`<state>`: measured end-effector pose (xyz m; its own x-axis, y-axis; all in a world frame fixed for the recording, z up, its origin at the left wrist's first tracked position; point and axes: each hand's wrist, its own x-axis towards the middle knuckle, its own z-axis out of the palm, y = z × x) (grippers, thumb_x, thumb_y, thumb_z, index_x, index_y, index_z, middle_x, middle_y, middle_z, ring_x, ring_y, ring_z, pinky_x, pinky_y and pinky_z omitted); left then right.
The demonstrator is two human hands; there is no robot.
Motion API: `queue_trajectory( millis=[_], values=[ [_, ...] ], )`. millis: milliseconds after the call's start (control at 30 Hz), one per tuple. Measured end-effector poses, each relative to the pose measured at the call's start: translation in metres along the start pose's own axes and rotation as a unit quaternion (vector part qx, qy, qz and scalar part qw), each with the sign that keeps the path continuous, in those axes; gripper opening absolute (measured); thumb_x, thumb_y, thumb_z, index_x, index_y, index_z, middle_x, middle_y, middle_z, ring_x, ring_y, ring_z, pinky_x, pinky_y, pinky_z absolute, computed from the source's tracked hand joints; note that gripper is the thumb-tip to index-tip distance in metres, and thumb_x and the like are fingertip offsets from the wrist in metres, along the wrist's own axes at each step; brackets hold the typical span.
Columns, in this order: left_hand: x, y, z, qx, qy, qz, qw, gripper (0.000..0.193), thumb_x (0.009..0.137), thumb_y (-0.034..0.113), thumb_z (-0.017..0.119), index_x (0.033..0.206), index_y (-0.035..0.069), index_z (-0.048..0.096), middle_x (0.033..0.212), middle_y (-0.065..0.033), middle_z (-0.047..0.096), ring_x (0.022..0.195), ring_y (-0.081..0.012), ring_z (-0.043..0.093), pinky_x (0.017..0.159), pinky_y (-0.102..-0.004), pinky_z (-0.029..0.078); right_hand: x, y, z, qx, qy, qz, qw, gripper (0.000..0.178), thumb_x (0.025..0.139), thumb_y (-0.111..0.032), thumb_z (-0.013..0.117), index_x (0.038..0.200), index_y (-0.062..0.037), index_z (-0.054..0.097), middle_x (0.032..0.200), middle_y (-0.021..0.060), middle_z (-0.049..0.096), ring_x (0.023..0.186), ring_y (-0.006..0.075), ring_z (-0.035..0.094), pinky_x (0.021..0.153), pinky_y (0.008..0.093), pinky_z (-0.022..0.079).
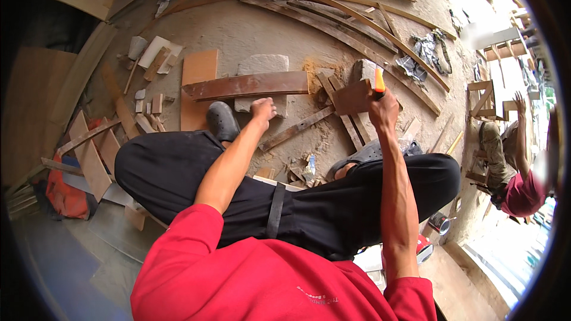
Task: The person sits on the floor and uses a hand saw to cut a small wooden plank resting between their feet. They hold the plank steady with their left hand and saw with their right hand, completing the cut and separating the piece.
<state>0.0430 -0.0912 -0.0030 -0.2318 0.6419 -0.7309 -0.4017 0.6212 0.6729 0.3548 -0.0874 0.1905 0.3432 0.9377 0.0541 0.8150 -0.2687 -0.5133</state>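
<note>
My left hand (263,109) is closed, its fingers curled just below the near edge of a reddish-brown board (250,85). Whatever the fingers may hold is too small to make out. That board lies across a pale stone block (262,65) and a flat orange-brown panel (199,68). My right hand (384,109) is wrapped round a tool with an orange and black handle (379,81); its working end is hidden. Beside this fist, a short brown wood piece (351,98) lies over crossed wooden strips (342,110).
Long planks (339,30) lie along the far side. Wood scraps (157,104) and an orange bag (65,196) are on the left. Crumpled plastic (419,56) lies at the far right. Another person (517,184) is at the right edge, near a wooden frame (485,98).
</note>
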Motion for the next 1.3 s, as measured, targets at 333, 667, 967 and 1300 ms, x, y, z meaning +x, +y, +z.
queue_trajectory(
  millis=[333,667,967,1300],
  values=[
    [0.065,0.051,-0.036,0.634,0.023,0.415,0.653,0.081,0.077,0.045,0.075,0.141,0.013,0.037,0.147,-0.0177,0.030,0.139,-0.0343,0.025,0.113,-0.0516,0.019,-0.038,0.035,0.041,0.036,-0.156,-0.009,0.987,0.034,0.089,-0.036,0.060,0.098,-0.0030,0.064,0.084,0.0246,0.065,0.083,0.0432,0.064,0.070,0.0474,0.049],
    [0.102,0.043,0.074,0.770,-0.117,0.333,0.531,0.111,0.067,0.049,0.082,0.154,0.019,0.019,0.156,-0.0170,0.020,0.146,-0.0340,0.014,0.117,-0.0540,0.014,-0.048,0.088,0.062,0.147,-0.220,-0.014,0.964,0.020,0.086,-0.020,0.062,0.095,-0.0018,0.063,0.079,0.0231,0.063,0.077,0.0401,0.064,0.068,0.0441,0.048],
    [0.093,0.018,0.116,0.770,-0.161,0.386,0.482,0.104,0.067,0.040,0.084,0.150,0.014,0.027,0.144,-0.0146,0.038,0.135,-0.0305,0.034,0.113,-0.0498,0.023,-0.029,0.134,0.028,0.096,-0.092,0.017,0.991,0.026,0.084,-0.021,0.066,0.104,-0.0040,0.063,0.085,0.0256,0.065,0.084,0.0441,0.063,0.070,0.0477,0.049],
    [0.007,-0.082,0.216,0.739,-0.295,0.479,0.369,0.079,0.085,0.042,0.069,0.145,0.006,0.033,0.144,-0.0159,0.041,0.134,-0.0313,0.038,0.113,-0.0453,0.032,-0.007,0.159,-0.053,0.142,0.072,0.092,0.983,0.033,0.082,-0.019,0.071,0.109,-0.0026,0.065,0.090,0.0215,0.068,0.086,0.0375,0.067,0.076,0.0408,0.051]
  ],
)
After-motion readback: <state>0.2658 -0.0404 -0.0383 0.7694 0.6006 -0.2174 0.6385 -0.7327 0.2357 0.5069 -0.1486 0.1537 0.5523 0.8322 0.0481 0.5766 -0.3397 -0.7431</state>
